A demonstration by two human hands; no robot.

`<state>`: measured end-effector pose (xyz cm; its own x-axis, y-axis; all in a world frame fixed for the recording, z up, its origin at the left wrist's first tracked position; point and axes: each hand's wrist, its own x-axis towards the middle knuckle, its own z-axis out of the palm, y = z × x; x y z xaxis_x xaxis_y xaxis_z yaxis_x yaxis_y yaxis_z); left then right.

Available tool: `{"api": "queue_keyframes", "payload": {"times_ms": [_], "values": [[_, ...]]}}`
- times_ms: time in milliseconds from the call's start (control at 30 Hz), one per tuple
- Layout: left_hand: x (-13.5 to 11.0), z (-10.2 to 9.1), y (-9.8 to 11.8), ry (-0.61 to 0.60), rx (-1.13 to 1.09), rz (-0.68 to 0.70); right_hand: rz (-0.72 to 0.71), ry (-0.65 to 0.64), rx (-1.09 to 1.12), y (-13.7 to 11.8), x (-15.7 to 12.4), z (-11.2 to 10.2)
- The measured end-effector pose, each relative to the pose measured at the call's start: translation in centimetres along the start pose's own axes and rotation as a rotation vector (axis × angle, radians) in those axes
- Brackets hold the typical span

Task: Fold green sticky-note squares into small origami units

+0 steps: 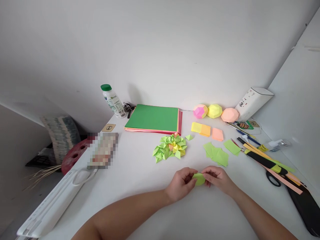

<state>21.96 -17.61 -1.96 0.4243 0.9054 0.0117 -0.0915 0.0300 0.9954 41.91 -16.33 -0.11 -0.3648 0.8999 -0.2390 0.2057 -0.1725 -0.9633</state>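
My left hand (181,182) and my right hand (218,178) meet low over the white table (130,186), both pinched on a small green paper piece (199,179) between their fingertips. Just beyond them lies a pile of folded green and yellow paper units (170,147). To the right of that pile rest several flat green paper squares (217,155).
A stack of coloured paper sheets (153,119) with green on top lies at the back, a bottle (113,100) to its left. Three paper polyhedra (215,112), sticky-note pads (200,128), pens, scissors (271,166) and paper strips fill the right side. A white box (253,101) stands far right.
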Motion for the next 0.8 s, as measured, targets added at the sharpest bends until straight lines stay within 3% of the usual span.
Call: {"api": "queue_keyframes", "payload": {"times_ms": [433,700,800], "values": [[-0.4,-0.2,0.4,0.016,-0.103,-0.128,-0.094,0.068,-0.040,-0.3,-1.0,1.5],[-0.3,-0.4,0.8,-0.029,-0.109,-0.115,-0.343,0.075,-0.219,0.7,-1.3,2.0],[-0.3,-0.5,0.7,-0.025,-0.150,-0.159,-0.356,0.080,-0.251,0.8,-1.3,1.9]]}}
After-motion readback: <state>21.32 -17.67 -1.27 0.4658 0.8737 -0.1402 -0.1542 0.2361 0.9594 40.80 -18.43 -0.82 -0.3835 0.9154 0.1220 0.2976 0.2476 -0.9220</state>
